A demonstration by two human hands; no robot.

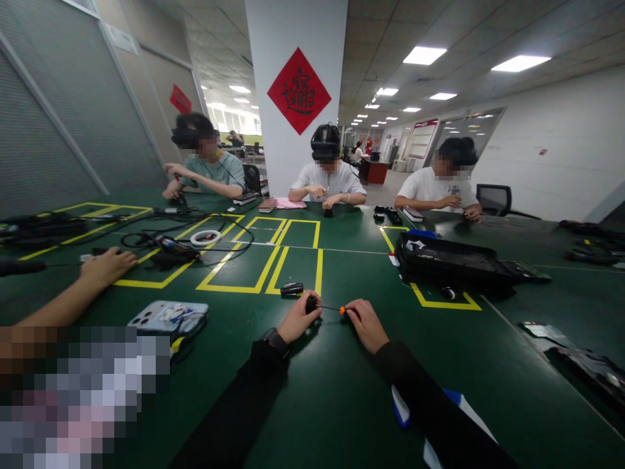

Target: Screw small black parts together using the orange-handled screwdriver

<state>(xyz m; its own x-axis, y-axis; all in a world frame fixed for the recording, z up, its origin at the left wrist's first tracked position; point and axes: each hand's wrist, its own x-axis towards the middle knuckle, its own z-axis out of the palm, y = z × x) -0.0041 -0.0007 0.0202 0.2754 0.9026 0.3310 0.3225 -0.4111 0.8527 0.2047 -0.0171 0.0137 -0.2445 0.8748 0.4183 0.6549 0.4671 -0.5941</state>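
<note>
black knob pinched in left grip, orange piece in right grip; tray contents unclear

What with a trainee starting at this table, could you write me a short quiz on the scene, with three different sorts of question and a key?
1. True or false: the right hand holds a phone.

2. Where is the orange piece?
A) inside the white ring
B) on the phone
C) at the right hand's fingertips

3. Fill in the missing word: the tape outlines on the green table are ____.

Key: 1. false; 2. C; 3. yellow
</note>
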